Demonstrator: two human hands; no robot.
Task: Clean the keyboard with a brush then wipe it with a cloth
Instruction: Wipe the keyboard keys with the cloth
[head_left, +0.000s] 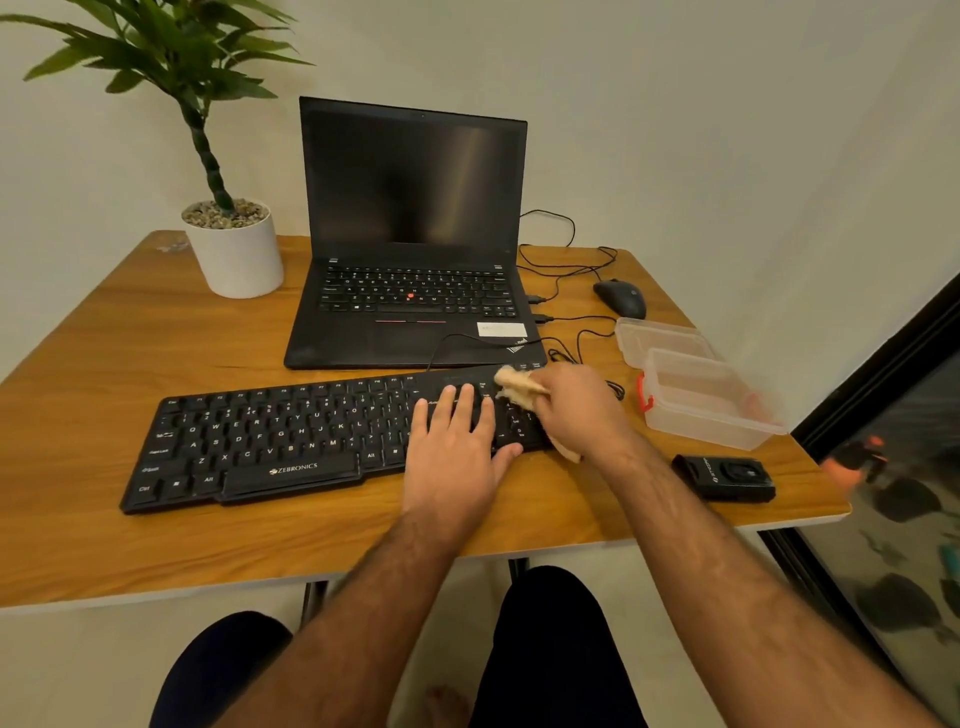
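A black Zebronics keyboard lies across the wooden table, in front of the laptop. My left hand lies flat on its right part, fingers straight and spread over the keys. My right hand grips a beige cloth and presses it on the keyboard's far right end, over the number pad. A corner of the cloth sticks out below the wrist. No brush shows in view.
An open black laptop stands behind the keyboard. A potted plant is at the back left. At the right are a black mouse with cables, a clear plastic box with its lid, and a small black device.
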